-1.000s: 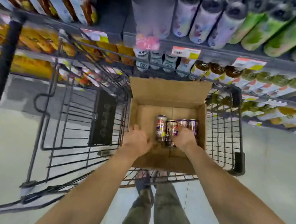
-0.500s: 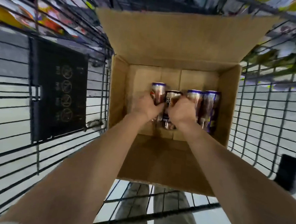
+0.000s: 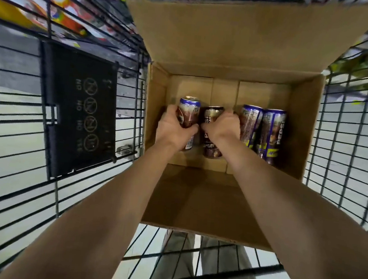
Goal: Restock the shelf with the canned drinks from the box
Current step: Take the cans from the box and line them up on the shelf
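Brown-and-purple cans [image 3: 271,134] with white lettering and yellow-green patches stand in a plain tan box [image 3: 301,128] inside a black wire cart [image 3: 345,132], whose black panel [image 3: 78,111] carries circular symbols, above a pale grey floor [image 3: 3,167].

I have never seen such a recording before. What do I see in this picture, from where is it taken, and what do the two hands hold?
There is no machine here. A person wears a camera on the head, and it looks forward and down, so you see the person's own two bare arms reaching away from you.

The arms reach into an open cardboard box that sits inside a wire shopping cart. Four tall drink cans stand in the box in a row. The left hand grips the leftmost can. The right hand is closed on the second can. The two cans on the right stand untouched.

Beyond the cart, blurred store shelves show at the top. Below, through the wires, you see the person's legs.
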### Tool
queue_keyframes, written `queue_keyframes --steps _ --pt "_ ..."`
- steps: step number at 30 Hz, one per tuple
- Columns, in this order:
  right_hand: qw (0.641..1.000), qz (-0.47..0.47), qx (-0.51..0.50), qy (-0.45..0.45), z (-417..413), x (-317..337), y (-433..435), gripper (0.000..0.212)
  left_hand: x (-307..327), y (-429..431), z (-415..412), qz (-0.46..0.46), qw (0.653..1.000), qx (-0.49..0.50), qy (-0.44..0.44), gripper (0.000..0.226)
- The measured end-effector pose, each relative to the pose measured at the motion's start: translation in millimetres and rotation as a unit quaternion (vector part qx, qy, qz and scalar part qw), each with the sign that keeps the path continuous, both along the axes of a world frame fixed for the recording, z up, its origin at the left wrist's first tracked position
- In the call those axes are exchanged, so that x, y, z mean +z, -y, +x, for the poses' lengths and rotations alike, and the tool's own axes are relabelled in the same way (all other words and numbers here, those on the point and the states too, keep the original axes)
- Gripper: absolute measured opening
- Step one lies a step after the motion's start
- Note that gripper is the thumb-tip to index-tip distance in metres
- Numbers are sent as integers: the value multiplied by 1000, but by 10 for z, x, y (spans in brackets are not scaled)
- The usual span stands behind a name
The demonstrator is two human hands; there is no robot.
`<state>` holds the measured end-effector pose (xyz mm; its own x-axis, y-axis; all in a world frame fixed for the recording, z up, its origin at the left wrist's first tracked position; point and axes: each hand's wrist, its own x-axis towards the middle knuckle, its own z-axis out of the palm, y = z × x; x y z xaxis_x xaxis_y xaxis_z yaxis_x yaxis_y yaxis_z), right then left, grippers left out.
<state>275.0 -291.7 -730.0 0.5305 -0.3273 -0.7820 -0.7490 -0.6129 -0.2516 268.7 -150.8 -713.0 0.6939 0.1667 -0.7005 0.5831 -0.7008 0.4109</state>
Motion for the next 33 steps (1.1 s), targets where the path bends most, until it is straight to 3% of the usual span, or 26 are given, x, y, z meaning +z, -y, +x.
queue_keyframes --steps 6,9,13,15,19,21,33 --pt "980 117 -91 131 -131 461 105 71 509 -117 -117 -38 997 -3 73 64" --pt "965 163 -123 163 -106 1039 190 74 943 -147 -88 -67 992 -3 108 62" --pt "946 176 -134 237 -108 1864 303 57 1681 -168 -37 -91 983 -27 158 61" --pt "935 186 -140 269 -136 2301 366 62 2085 -166 -36 -109 976 -31 189 58" --pt "918 167 -147 327 -293 3095 492 86 2804 -105 -76 -129 960 -63 242 48" --pt "909 154 -143 359 -403 3444 563 99 3157 -26 -98 -144 948 -85 269 54" --pt "845 72 -171 501 -1200 5302 1499 98 4965 1026 -437 -217 878 -216 368 76"
